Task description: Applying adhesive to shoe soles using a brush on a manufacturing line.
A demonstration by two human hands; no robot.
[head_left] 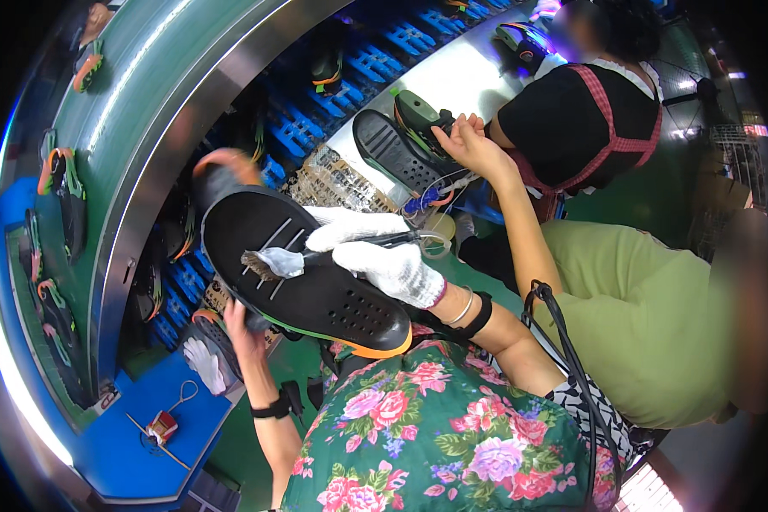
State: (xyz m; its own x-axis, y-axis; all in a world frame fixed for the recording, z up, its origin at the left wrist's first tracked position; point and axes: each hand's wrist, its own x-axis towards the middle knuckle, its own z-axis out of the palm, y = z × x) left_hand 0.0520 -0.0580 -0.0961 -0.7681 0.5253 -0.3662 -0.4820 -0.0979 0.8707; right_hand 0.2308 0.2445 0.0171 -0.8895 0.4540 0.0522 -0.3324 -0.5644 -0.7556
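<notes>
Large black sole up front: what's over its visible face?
Over the sole: a brush, gripped by the white-gloved right hand. Both cover part of that face; contact can't be told. The sole's far side, and whatever lies directly behind it, is hidden.

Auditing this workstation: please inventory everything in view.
Large sole: one, black with orange-green edge, centre
Brush: one, brown-bristled, over the sole
Conveyor: one, green, upper left
Shoe parts: several, dark with orange, on the conveyor
Shoe pieces: two, dark, by a co-worker's hand
Slatted supports: several, blue, top centre
Table: one, blue, lower left
Small object: one, red, on the table
Loose glove: at least one, white, at the table's edge
Co-workers: two, green and black tops, right
Floral garment: one, green-pink, bottom centre
Right hand: one, white-gloved, holding the brush
Left hand: one, bare, by the sole
</notes>
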